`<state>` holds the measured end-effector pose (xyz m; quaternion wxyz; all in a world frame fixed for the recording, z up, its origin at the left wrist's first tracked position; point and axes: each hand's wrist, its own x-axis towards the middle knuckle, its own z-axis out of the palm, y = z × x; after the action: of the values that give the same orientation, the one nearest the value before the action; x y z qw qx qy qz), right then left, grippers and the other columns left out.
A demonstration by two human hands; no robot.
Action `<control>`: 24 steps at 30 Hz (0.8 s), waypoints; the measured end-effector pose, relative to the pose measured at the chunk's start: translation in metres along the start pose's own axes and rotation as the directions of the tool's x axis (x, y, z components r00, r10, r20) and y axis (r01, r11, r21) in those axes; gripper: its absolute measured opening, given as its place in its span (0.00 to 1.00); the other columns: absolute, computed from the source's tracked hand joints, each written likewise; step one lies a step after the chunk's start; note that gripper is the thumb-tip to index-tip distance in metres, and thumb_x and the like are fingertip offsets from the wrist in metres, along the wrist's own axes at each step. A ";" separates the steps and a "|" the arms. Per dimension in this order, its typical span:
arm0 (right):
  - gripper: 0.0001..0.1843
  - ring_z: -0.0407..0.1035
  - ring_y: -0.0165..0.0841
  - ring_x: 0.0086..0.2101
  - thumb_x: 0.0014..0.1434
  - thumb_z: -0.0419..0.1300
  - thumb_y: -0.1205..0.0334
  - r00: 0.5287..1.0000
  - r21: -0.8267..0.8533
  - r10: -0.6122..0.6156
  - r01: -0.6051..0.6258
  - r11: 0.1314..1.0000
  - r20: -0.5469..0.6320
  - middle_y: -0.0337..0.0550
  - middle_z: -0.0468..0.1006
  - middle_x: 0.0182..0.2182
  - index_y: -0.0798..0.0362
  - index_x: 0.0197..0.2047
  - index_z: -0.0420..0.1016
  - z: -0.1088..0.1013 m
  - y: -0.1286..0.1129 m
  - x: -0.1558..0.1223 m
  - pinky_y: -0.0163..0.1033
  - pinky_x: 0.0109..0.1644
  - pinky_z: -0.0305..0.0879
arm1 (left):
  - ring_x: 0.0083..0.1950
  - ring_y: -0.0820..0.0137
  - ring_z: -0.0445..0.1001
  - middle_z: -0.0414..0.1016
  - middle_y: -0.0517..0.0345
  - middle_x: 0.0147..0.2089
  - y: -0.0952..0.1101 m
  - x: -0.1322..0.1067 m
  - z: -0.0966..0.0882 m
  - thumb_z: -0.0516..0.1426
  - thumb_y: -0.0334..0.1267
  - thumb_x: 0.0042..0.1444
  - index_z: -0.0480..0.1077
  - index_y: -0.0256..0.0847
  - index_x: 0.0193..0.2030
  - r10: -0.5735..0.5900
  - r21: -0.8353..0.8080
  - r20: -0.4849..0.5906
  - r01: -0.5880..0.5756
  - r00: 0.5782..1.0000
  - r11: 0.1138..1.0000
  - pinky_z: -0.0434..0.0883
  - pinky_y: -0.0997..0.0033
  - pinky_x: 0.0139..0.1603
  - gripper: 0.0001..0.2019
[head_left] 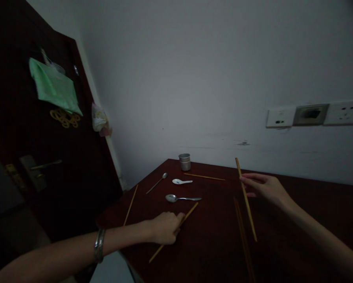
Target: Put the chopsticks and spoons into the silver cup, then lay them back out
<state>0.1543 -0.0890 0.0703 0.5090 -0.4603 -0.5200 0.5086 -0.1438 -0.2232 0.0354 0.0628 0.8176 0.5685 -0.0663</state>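
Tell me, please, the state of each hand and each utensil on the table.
left hand: closed on a chopstick lying on the table
right hand: holding a raised chopstick
metal spoon: lying flat
white spoon: lying flat
metal cup: upright

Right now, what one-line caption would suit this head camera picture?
Left hand on one chopstick, right hand lifting another chopstick over a dark table with spoons.

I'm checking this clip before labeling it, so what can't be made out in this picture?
- Left hand: fingers curl over a chopstick, hiding the grip, head view.
- Dark chopstick: runs off the bottom edge.
- Metal cup: too small and dim to see inside.
- Right hand: grip on its raised chopstick unclear.
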 end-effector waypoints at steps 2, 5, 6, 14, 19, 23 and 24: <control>0.08 0.71 0.32 0.23 0.40 0.64 0.66 1.000 0.003 0.011 -0.011 1.000 0.000 0.44 0.76 0.25 0.55 0.28 0.73 0.002 -0.002 0.001 0.38 0.24 0.73 | 0.30 0.58 0.72 0.72 0.44 0.32 -0.006 0.000 0.001 0.48 0.37 0.51 0.59 0.37 0.50 0.016 0.012 0.014 -0.017 1.000 1.000 0.67 0.65 0.27 0.19; 0.07 0.71 0.32 0.23 0.40 0.64 0.68 1.000 0.009 0.027 -0.027 1.000 -0.014 0.45 0.76 0.25 0.55 0.28 0.73 0.004 -0.004 0.002 0.37 0.23 0.73 | 0.32 0.60 0.73 0.72 0.45 0.34 -0.012 0.000 0.004 0.46 0.39 0.53 0.56 0.37 0.54 0.035 0.018 0.021 -0.036 0.999 0.999 0.67 0.66 0.29 0.21; 0.08 0.71 0.32 0.23 0.40 0.64 0.68 0.999 0.009 0.029 -0.028 1.000 -0.018 0.45 0.76 0.25 0.56 0.28 0.73 0.004 -0.004 0.003 0.36 0.23 0.73 | 0.32 0.60 0.73 0.72 0.44 0.34 -0.014 -0.001 0.005 0.45 0.39 0.54 0.54 0.37 0.56 0.039 0.021 0.017 -0.040 0.999 0.999 0.67 0.66 0.30 0.22; 0.10 0.71 0.32 0.23 0.39 0.65 0.67 1.000 -0.004 0.006 -0.006 1.000 -0.022 0.43 0.76 0.24 0.56 0.29 0.73 -0.005 -0.002 0.012 0.36 0.23 0.73 | 0.32 0.66 0.72 0.72 0.54 0.30 -0.016 0.017 -0.019 0.48 0.45 0.53 0.60 0.41 0.52 0.129 0.021 -0.151 -0.127 0.980 0.992 0.66 0.69 0.34 0.21; 0.11 0.70 0.30 0.23 0.39 0.66 0.65 0.999 0.002 0.016 -0.016 1.000 -0.034 0.42 0.76 0.24 0.56 0.30 0.73 -0.013 -0.001 0.014 0.34 0.23 0.72 | 0.34 0.69 0.71 0.73 0.56 0.33 -0.040 0.088 -0.058 0.49 0.41 0.53 0.70 0.41 0.36 0.046 0.045 -0.329 -0.033 0.943 0.998 0.63 0.73 0.34 0.11; 0.10 0.70 0.30 0.23 0.40 0.65 0.64 1.000 0.027 0.013 -0.013 1.000 -0.020 0.41 0.76 0.24 0.55 0.30 0.73 -0.018 0.000 0.019 0.35 0.24 0.72 | 0.37 0.67 0.71 0.73 0.55 0.36 -0.061 0.162 -0.069 0.52 0.36 0.50 0.70 0.41 0.36 -0.020 0.075 -0.338 0.048 0.941 0.996 0.63 0.74 0.32 0.08; 0.10 0.70 0.30 0.23 0.40 0.65 0.64 1.000 0.029 0.016 -0.016 0.999 -0.020 0.41 0.76 0.24 0.55 0.30 0.73 -0.020 -0.001 0.020 0.35 0.24 0.72 | 0.39 0.67 0.71 0.73 0.54 0.37 -0.063 0.179 -0.068 0.52 0.34 0.50 0.71 0.41 0.36 -0.007 0.091 -0.321 0.039 0.947 0.995 0.64 0.74 0.33 0.09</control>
<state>0.1728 -0.0679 0.0715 0.5168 -0.4622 -0.5037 0.5153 -0.1387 -0.0246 0.0687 -0.0701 0.8129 0.5769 0.0392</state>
